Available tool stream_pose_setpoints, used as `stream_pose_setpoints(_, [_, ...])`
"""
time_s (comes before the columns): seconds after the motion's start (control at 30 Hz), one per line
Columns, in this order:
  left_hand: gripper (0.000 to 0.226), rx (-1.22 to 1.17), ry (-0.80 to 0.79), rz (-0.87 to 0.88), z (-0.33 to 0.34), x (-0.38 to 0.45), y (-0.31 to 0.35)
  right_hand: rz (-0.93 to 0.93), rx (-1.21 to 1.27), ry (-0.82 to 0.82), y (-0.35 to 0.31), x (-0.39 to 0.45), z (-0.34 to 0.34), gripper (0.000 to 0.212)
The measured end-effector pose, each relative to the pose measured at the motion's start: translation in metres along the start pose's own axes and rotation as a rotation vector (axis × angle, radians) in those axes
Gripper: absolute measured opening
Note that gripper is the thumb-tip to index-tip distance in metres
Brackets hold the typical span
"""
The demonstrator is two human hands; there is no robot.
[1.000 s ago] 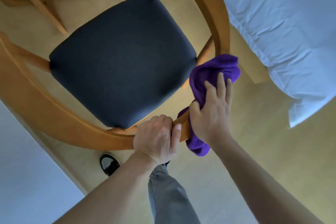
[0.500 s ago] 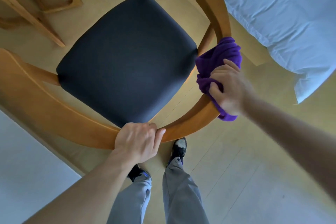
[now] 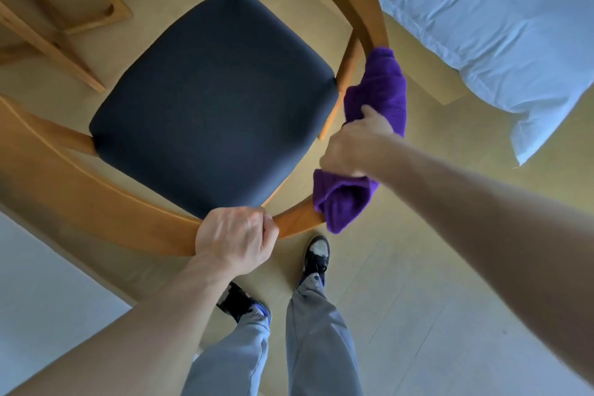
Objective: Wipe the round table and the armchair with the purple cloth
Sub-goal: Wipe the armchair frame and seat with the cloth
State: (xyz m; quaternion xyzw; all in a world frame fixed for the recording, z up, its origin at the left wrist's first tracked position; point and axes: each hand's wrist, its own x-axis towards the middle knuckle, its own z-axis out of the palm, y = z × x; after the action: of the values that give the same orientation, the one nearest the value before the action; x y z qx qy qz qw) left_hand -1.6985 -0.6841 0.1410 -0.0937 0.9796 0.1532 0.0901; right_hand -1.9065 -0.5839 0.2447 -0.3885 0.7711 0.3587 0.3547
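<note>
— Purple, soft and fluffy: the purple terry cloth (image 3: 376, 100) looks light and limp. It drapes over the curved wooden rail (image 3: 373, 10) at the right of the frame and sags below it near the centre, so I'd judge it will fold round the wood easily and needs a full grip, not a fingertip pinch.

— Who has it?

— The right hand (image 3: 350, 145) is curled round its middle, clamping it onto the rail. The left hand (image 3: 234, 238) has its fingers wrapped over the same rail, lower centre, just beside the hanging cloth end.

— And the armchair with the round wooden frame and dark padded seat (image 3: 212, 100)?

— Stiff frame, likely fairly heavy; the rail is the natural place to steady it. The seat looks firm and matte, not slippery.

— Counts?

— One cloth, one armchair, two hands, two shoes (image 3: 316, 252) on the pale floor (image 3: 434, 315). One white bed (image 3: 482, 10) upper right, and one wooden leg frame (image 3: 64, 10) upper left, possibly the bench's base; its top is out of view.
</note>
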Motion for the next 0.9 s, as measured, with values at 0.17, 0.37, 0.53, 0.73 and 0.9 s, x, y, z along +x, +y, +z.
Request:
stream_pose_setpoints(0.17, [0.038,-0.003,0.012,0.003,-0.003,-0.001,0.002,-0.216,0.117,0.351,-0.044,-0.031,0.041,0.040])
stream_pose_setpoints(0.37, [0.037,-0.017,0.037,0.005,0.002,-0.001,-0.001,-0.232,0.338,0.688,0.040,0.005,0.078,0.047])
stream_pose_setpoints(0.53, [0.038,-0.033,0.078,0.000,-0.002,0.001,0.002,0.269,0.891,0.709,0.030,0.023,0.058,0.045])
stream_pose_setpoints(0.73, [0.029,0.008,0.061,0.024,0.000,0.002,0.004,0.560,1.453,1.055,-0.084,-0.013,0.085,0.079])
stream_pose_setpoints(0.9, [0.029,0.035,0.053,0.053,0.001,0.003,0.003,0.833,1.833,0.941,-0.091,-0.011,0.065,0.100])
